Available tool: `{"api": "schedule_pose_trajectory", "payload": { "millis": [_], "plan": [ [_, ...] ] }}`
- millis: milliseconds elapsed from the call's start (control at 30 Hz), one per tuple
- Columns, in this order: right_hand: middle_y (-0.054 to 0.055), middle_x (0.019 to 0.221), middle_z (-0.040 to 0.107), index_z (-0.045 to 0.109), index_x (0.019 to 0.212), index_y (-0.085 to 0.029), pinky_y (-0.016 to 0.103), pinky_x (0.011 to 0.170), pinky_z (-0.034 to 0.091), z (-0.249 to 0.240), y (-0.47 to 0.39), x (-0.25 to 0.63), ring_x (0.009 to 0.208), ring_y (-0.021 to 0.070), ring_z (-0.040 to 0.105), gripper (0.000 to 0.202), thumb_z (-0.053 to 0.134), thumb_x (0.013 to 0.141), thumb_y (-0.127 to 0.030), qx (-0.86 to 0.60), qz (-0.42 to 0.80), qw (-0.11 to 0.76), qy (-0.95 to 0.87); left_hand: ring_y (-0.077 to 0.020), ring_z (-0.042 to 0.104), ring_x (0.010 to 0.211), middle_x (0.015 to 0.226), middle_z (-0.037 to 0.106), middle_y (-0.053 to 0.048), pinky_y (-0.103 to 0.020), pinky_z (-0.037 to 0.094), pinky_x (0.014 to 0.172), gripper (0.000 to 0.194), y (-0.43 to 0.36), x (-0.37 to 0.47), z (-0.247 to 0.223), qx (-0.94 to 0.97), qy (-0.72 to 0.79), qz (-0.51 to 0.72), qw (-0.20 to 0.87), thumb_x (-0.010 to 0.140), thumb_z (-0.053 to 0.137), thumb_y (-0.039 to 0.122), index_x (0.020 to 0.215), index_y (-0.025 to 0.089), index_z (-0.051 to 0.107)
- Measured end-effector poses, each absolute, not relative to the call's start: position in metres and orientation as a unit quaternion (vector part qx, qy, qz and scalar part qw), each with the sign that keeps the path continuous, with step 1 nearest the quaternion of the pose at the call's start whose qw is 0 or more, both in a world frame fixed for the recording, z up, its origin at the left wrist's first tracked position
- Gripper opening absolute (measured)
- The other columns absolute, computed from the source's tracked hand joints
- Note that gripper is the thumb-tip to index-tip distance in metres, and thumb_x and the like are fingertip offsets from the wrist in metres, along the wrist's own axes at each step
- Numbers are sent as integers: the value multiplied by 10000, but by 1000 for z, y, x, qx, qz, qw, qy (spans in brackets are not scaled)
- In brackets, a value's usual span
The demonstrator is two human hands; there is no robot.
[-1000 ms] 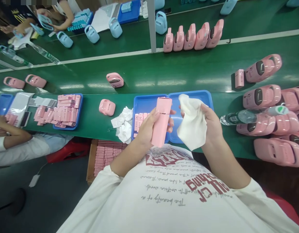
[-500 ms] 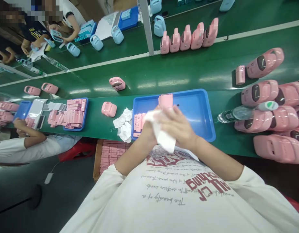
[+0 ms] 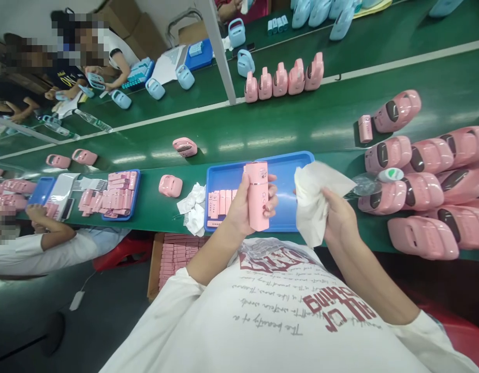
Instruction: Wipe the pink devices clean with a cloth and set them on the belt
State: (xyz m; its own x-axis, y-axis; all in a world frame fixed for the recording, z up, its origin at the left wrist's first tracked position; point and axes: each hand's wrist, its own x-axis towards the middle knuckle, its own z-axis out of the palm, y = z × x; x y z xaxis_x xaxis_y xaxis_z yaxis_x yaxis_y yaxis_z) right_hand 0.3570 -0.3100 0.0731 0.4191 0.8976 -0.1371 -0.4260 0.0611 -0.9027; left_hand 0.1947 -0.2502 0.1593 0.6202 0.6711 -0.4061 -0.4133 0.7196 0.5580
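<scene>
My left hand [image 3: 240, 211] is wrapped round a pink oblong device [image 3: 258, 202] with small round marks on its face and a thin band near its top. It is held upright over the near side of a blue tray [image 3: 288, 212]. To the right, my right hand [image 3: 340, 220] pinches a crumpled white tissue [image 3: 315, 194] that hangs apart from the device. Inside the tray's left end lie several smaller-looking pink pieces [image 3: 219, 201], partly hidden by my left hand. White crumpled tissues [image 3: 195, 207] lie just left of the tray.
Pink handled cases [image 3: 421, 233] crowd the right side, with a clear bottle [image 3: 365, 184] among them. More stand in a row [image 3: 280, 80] beyond. A box of pink pieces [image 3: 173, 254] sits below the table edge. A co-worker's arm [image 3: 55, 235] is at left.
My hands have come apart. My right hand has moved right with the tissue, which was over the device before. The pink device now shows almost whole in my left hand.
</scene>
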Motion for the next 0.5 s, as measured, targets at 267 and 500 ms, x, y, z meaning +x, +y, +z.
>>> {"api": "schedule_pose_trajectory", "payload": {
  "millis": [267, 500],
  "plan": [
    [35, 912, 711, 652, 1009, -207, 356, 758, 578, 76, -328, 364, 869, 219, 680, 250, 534, 857, -367, -504, 430, 708, -244, -57, 427, 437, 588, 492, 29, -179, 351, 409, 608, -263, 214, 158, 263, 339, 274, 861, 836, 412, 664, 1147, 169, 579],
    [59, 977, 684, 632, 1069, -223, 374, 890, 535, 86, -324, 352, 975, 208, 641, 239, 481, 886, -255, -464, 190, 665, -553, -82, 499, 474, 641, 570, -14, -198, 378, 429, 569, -278, 235, 137, 272, 401, 268, 833, 804, 488, 653, 1018, 142, 620]
  ]
}}
